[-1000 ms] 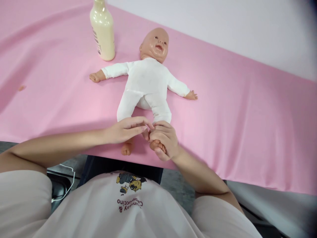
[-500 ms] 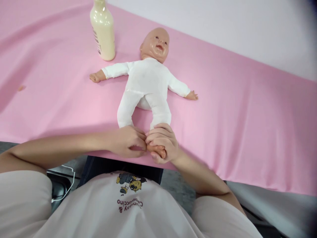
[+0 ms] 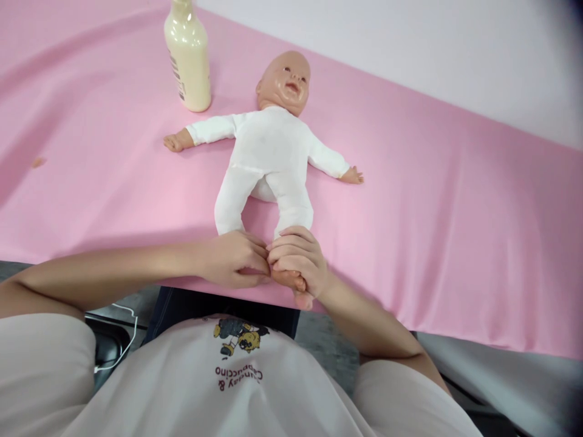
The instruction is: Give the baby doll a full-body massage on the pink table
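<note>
Head view: doll [image 3: 273, 145] lies face up on pink-covered surface [image 3: 410, 212], legs toward us. Our right hand [image 3: 301, 261] has fingers wrapped round doll's foot [image 3: 286, 279]; our left hand [image 3: 237, 261] meets it, fingers curled, whether gripping anything we cannot tell. We judge foot handling underway, not finished; how much remains, we cannot tell. Bottle [image 3: 190, 70] stands near doll, out of our hands.

White-clad doll [image 3: 269, 145] on its back, arms spread
</note>
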The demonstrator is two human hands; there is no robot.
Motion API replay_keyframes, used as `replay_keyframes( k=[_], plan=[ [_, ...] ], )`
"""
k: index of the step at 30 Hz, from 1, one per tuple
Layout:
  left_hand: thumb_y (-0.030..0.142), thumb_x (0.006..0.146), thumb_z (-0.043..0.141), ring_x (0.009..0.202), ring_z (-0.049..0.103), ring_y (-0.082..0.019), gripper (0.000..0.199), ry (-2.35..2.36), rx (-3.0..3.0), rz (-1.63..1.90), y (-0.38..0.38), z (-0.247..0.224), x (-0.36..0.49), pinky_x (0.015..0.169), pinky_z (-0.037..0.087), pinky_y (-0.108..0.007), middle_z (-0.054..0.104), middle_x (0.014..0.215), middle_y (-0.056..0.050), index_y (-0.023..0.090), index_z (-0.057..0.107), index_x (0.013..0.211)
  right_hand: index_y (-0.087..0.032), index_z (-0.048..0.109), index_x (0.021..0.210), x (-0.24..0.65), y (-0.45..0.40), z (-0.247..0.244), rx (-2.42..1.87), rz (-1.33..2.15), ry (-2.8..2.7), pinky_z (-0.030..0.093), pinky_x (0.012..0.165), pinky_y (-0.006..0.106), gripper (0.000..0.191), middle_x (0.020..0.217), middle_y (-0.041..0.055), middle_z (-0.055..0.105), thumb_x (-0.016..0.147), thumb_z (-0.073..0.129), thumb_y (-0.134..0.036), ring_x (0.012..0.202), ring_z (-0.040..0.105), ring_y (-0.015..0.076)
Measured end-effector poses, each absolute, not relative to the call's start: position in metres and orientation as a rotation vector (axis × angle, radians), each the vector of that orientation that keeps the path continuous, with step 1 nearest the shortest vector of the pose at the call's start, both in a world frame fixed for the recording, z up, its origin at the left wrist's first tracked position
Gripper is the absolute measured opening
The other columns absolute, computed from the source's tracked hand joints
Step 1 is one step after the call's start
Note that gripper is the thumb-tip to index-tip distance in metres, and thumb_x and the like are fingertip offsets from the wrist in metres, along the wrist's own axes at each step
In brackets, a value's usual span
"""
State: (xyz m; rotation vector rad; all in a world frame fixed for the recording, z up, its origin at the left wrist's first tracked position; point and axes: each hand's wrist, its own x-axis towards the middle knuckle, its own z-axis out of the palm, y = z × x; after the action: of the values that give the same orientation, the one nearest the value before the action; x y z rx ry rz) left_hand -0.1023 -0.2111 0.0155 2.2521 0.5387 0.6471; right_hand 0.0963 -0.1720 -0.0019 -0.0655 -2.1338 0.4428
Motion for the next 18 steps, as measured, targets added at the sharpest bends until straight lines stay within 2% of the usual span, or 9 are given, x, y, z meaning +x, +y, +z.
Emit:
replay_keyframes(
  k=[3, 6, 8, 10, 14, 18],
  plan=[
    [0.02, 0.095, 0.056, 0.081, 0.068, -0.018, 0.019, 0.514, 2.106, 0.681, -0.21, 0.016, -0.105, 0.08, 0.053, -0.03, 0.074, 0.082, -0.006, 0.019, 0.072, 0.086, -0.022, 0.057, 0.094, 0.096, -0.17, -0.001, -0.096, 0.242, -2.133, 0.053, 0.088, 0.043, 0.048, 0.078, 0.0007, 0.07, 0.092, 0.046, -0.069, 0.081, 0.07, 0.0189],
    [0.024, 0.097, 0.053, 0.062, 0.064, -0.014, 0.028, 0.522, 1.845, 0.68, -0.211, 0.017, -0.109, 0.068, 0.053, -0.025, 0.066, 0.061, -0.002, 0.018, 0.065, 0.073, -0.023, 0.057, 0.096, 0.096, -0.166, -0.001, -0.185, 0.108, -2.103, 0.051, 0.096, 0.046, 0.04, 0.084, 0.0013, 0.073, 0.088, 0.055, -0.062, 0.086, 0.071, 0.0202],
    [0.029, 0.1, 0.05, 0.047, 0.057, -0.01, 0.03, 0.576, 1.648, 0.638, -0.212, 0.019, -0.112, 0.056, 0.05, -0.021, 0.061, 0.052, 0.001, 0.017, 0.063, 0.075, -0.024, 0.057, 0.098, 0.095, -0.165, -0.001, -0.252, 0.079, -2.106, 0.051, 0.098, 0.047, 0.031, 0.086, 0.0009, 0.074, 0.089, 0.058, -0.053, 0.088, 0.071, 0.0204],
    [0.034, 0.1, 0.05, 0.041, 0.052, -0.008, 0.032, 0.642, 1.535, 0.629, -0.212, 0.022, -0.113, 0.048, 0.046, -0.018, 0.059, 0.051, 0.002, 0.016, 0.062, 0.077, -0.025, 0.057, 0.097, 0.095, -0.164, -0.002, -0.296, 0.064, -2.125, 0.052, 0.097, 0.046, 0.025, 0.086, -0.0006, 0.074, 0.088, 0.061, -0.048, 0.089, 0.071, 0.0199],
    [0.031, 0.097, 0.052, 0.049, 0.053, -0.007, 0.034, 0.722, 1.6, 0.739, -0.208, 0.029, -0.111, 0.05, 0.044, -0.016, 0.06, 0.056, 0.001, 0.014, 0.06, 0.069, -0.025, 0.058, 0.093, 0.094, -0.166, -0.007, -0.311, 0.067, -2.121, 0.053, 0.097, 0.044, 0.018, 0.086, -0.0025, 0.072, 0.086, 0.069, -0.037, 0.088, 0.069, 0.0172],
    [0.022, 0.096, 0.05, 0.058, 0.057, -0.007, 0.029, 0.74, 1.658, 0.803, -0.205, 0.029, -0.11, 0.059, 0.047, -0.016, 0.064, 0.065, 0.0, 0.014, 0.062, 0.071, -0.024, 0.058, 0.092, 0.096, -0.168, -0.012, -0.309, 0.112, -2.13, 0.053, 0.098, 0.042, 0.012, 0.087, -0.0025, 0.071, 0.087, 0.068, -0.028, 0.088, 0.069, 0.0151]
  ],
)
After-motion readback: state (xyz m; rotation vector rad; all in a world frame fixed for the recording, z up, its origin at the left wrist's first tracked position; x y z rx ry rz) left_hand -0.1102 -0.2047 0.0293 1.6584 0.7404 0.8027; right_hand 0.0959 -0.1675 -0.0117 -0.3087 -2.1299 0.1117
